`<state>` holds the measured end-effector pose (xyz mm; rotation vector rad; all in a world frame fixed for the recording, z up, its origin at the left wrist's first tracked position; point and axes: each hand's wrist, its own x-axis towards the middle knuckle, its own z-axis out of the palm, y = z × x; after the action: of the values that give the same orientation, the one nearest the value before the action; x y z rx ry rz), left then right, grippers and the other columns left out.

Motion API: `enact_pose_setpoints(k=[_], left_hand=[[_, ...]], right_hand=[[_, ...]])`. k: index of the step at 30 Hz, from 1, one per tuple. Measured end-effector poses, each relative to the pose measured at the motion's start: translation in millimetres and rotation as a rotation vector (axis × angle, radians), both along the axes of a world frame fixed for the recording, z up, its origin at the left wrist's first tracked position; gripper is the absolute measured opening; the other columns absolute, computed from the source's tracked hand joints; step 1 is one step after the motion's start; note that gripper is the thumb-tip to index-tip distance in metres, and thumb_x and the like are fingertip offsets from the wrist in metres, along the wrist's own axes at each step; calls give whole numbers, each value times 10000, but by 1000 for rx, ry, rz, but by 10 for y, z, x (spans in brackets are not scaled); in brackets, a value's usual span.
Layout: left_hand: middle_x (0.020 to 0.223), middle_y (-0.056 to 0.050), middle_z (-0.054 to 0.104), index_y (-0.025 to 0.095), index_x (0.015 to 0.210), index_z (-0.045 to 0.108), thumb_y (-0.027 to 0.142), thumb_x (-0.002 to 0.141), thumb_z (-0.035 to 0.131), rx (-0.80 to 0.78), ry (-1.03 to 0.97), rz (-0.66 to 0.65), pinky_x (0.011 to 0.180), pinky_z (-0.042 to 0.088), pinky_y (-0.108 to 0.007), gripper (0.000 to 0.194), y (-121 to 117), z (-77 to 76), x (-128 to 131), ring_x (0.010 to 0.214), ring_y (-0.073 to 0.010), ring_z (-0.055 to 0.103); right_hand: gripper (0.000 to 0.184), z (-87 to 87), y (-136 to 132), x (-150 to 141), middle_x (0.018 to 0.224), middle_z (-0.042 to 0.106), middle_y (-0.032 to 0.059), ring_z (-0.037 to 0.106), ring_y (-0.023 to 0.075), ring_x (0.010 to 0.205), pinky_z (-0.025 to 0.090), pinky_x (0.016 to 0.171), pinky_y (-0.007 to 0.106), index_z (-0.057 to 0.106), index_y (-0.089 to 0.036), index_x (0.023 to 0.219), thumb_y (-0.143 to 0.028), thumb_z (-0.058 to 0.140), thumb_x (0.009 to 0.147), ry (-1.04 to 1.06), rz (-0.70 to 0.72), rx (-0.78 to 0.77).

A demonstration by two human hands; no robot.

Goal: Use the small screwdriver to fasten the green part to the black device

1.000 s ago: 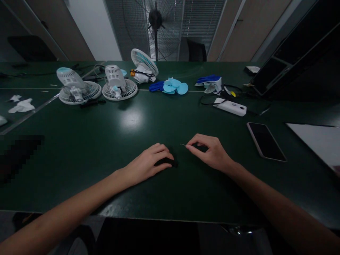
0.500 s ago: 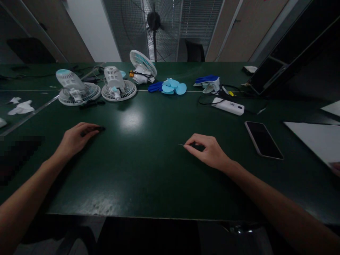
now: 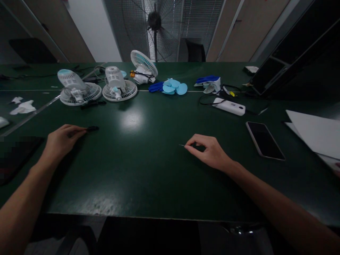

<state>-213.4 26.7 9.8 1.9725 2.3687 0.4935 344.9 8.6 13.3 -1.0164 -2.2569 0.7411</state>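
My left hand (image 3: 60, 141) is over the left of the green table, thumb and forefinger pinched at the near end of a short, dark, rod-like object (image 3: 92, 128). The object's far end points right, and its exact kind is too dark to make out. On the other side, my right hand (image 3: 205, 150) rests with thumb and forefinger closed on a thin metal pin-like piece (image 3: 181, 145). Only the piece's tip shows, pointing left; the rest is hidden in my fingers.
Small fans (image 3: 120, 90) and light-blue fan blades (image 3: 174, 86) lie toward the back. Blue-and-white gloves (image 3: 209, 84), a white power bank-like device (image 3: 230, 106) and a phone (image 3: 265, 140) are on the right. White sheets (image 3: 316, 131) lie at the right edge beside another person's fingers.
My left hand has drawn back to the left, and more of the dark object shows beyond its fingertips. My right hand has stayed put. A white sheet at the right has shifted.
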Motion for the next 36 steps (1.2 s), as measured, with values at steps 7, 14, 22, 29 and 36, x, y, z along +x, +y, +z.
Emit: enact_pose_setpoints(k=[7, 14, 22, 29, 36], left_hand=[[1139, 16, 679, 288, 1060, 656, 590, 908, 487, 13, 115, 12, 886, 529, -315, 378, -31, 2, -10, 976, -205, 646], [1101, -31, 679, 223, 1008, 677, 426, 930, 484, 18, 193, 37, 880, 515, -308, 291, -67, 16, -7, 930, -207, 643], [1069, -85, 690, 145, 1136, 612, 404, 990, 487, 38, 238, 47, 879, 492, -339, 323, -130, 91, 216, 946, -241, 647], [1053, -51, 724, 136, 1133, 642, 417, 993, 529, 290, 17, -5, 876, 502, -264, 334, -83, 56, 352, 922, -162, 672], [1170, -84, 736, 199, 1192, 676, 388, 996, 504, 303, 22, -96, 968, 493, -334, 322, 67, -56, 340, 1047, -223, 694]], right_hand=[[172, -9, 0, 13, 1027, 713, 60, 667, 179, 887, 548, 743, 319, 708, -191, 1070, -319, 617, 1000, 0, -7, 0], [172, -8, 3, 0, 1013, 721, 61, 674, 188, 878, 546, 741, 335, 713, -199, 1064, -321, 609, 1002, -22, 0, 24], [176, -54, 23, 33, 1031, 730, 71, 691, 211, 884, 573, 692, 333, 718, -224, 1085, -330, 606, 999, -38, 6, 33], [164, -53, 19, 32, 1031, 721, 60, 687, 213, 903, 577, 728, 351, 703, -227, 1077, -335, 603, 1004, -63, -5, 13], [170, -46, 21, 31, 1031, 731, 64, 697, 214, 887, 586, 662, 323, 714, -235, 1077, -341, 610, 993, -48, 0, 13]])
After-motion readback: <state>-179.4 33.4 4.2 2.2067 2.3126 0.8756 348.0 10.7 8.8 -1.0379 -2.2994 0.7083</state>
